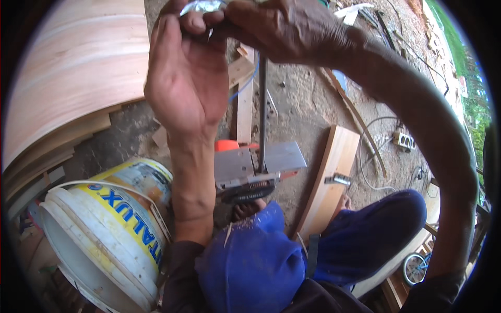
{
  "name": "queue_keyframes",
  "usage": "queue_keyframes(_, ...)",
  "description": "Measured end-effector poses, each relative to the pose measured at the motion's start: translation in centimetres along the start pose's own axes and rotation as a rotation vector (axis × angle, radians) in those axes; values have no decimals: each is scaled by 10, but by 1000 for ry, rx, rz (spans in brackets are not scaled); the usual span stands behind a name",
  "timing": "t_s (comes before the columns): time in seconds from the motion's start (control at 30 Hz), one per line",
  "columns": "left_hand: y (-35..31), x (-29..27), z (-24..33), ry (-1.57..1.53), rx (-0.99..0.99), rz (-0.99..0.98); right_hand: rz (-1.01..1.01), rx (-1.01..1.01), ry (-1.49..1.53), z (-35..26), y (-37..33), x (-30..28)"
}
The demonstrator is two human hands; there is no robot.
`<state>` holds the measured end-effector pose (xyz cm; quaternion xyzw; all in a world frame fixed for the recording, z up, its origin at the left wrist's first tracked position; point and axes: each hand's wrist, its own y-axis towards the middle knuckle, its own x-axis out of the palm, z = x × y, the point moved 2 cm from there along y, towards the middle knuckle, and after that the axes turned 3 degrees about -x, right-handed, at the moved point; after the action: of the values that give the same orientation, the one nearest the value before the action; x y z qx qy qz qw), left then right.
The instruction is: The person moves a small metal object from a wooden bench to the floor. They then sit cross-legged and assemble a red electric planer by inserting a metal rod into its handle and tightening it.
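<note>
Both my hands are raised at the top of the head view. My left hand has its palm toward me and its fingers curled in beside a small shiny silvery thing, partly cut off by the frame edge; its kind is unclear. My right hand reaches across from the right, its fingers closed against the left fingertips at the same thing. Below them a power tool with a flat metal plate and orange parts lies by my knee. A long dark bar or cord runs from under my right hand down to it.
Stacked plywood sheets fill the upper left. A white and yellow bucket lies tipped at lower left. A wooden board bearing a small dark-and-silver object is by my foot. A cable leads toward a power strip.
</note>
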<state>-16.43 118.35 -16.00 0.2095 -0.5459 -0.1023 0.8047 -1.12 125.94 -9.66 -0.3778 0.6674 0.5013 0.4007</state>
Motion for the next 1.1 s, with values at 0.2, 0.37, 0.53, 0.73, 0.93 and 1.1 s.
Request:
queue_keyframes(0.2, -30, 3, -8, 112, 18, 280, 370, 129, -70, -23, -9, 28)
queue_keyframes(0.37, -85, 18, -12, 851, -622, 183, 869, 476, 575, -51, -11, 56)
queue_keyframes(0.53, -96, 29, -15, 1231, -652, 23, 1137, 701, 1248, -83, -25, 62)
queue_keyframes(0.73, -100, 40, -30, 1379, -764, 211, 978, 871, 824, -90, -58, 47)
queue_keyframes(0.93, -99, 41, -37, 1295, -675, 122, 973, 936, 929, -88, -63, 51)
queue_keyframes(1.1, -111, 39, -36, 1036, -678, 62, 1010, 696, 1584, -82, -59, 55)
